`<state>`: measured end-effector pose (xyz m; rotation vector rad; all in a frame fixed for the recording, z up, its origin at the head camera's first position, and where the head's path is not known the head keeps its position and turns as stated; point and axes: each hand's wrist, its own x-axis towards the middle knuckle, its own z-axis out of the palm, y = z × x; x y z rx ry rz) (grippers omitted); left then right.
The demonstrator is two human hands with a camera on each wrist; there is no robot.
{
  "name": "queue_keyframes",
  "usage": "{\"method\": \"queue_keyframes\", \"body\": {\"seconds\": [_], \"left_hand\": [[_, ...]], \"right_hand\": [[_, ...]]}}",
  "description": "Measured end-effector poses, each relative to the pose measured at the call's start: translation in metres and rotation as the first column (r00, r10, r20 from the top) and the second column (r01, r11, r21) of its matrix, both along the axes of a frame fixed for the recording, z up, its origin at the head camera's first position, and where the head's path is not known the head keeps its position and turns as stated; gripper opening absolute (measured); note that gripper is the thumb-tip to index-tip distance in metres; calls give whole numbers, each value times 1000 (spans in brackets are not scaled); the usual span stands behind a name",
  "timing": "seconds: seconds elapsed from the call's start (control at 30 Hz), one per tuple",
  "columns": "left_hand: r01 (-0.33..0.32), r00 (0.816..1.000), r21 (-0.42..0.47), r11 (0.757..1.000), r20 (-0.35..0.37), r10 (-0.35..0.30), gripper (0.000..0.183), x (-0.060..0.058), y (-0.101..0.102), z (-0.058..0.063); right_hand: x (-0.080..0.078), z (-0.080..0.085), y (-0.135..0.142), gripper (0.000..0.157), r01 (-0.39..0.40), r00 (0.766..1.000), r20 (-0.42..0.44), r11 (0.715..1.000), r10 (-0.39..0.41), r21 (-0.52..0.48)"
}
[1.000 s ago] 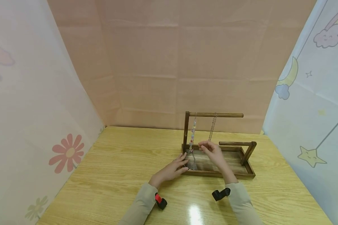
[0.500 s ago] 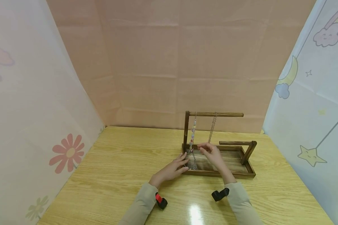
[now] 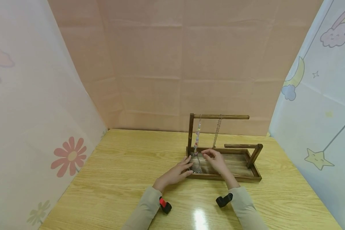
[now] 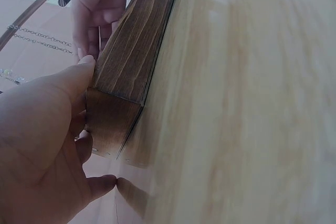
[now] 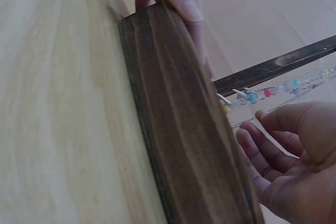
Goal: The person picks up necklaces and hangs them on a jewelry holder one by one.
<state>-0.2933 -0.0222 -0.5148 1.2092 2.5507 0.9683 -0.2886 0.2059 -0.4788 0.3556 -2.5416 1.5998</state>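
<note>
A dark wooden jewelry stand (image 3: 227, 177), a shallow tray with a tall bar at left and a low bar at right, stands on the table. My left hand (image 3: 173, 172) holds its front left corner, thumb at the front rim. A beaded necklace (image 3: 197, 137) in pastel colours hangs at the left of the tall bar, its lower chain reaching down into the tray. Just right of it is my right hand (image 3: 217, 160), fingers loosely bent over the tray. In the right wrist view its fingertips (image 5: 247, 125) overlap the necklace's chain, with no object showing between thumb and index finger.
A silver chain necklace (image 3: 217, 134) hangs farther right on the tall bar. The low bar (image 3: 240, 146) projects left from its post behind the right hand. Wood-grain tabletop (image 3: 132, 156) surrounds the stand, with a pink backdrop (image 3: 146, 64) behind.
My right hand has lowered slightly toward the tray and moved a little left, staying beside the beaded necklace. The left hand and the stand keep their places.
</note>
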Motion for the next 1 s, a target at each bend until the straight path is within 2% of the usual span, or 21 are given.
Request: {"method": "queue_keyframes", "body": {"seconds": [0.37,0.6,0.73,0.83,0.9,1.0], "left_hand": [[-3,1000,-1,1000,0,3,58,1,2,1],[-2,1000,-3,1000,-4,2,59,1,1,-1],[1,1000,-1,1000,-4,-1,59,1,1,-1],[0,1000,-2,1000,1,0,59,1,0,0],[-1,1000,0,1000,6,1,59,1,0,0],[-2,1000,-1,1000,7,2,57,1,0,0]], "right_hand": [[-2,-12,-1,24,19,1000,-26,997,-17,80],[3,-11,-9,22,45,998,-35,997,-43,62],[0,-22,-7,23,52,994,-98,996,-45,72],[-2,-28,-4,28,17,990,-139,999,-12,31],[-3,-29,-3,31,11,992,-128,1000,-8,24],[-4,-29,-4,30,40,998,-58,998,-37,51]]}}
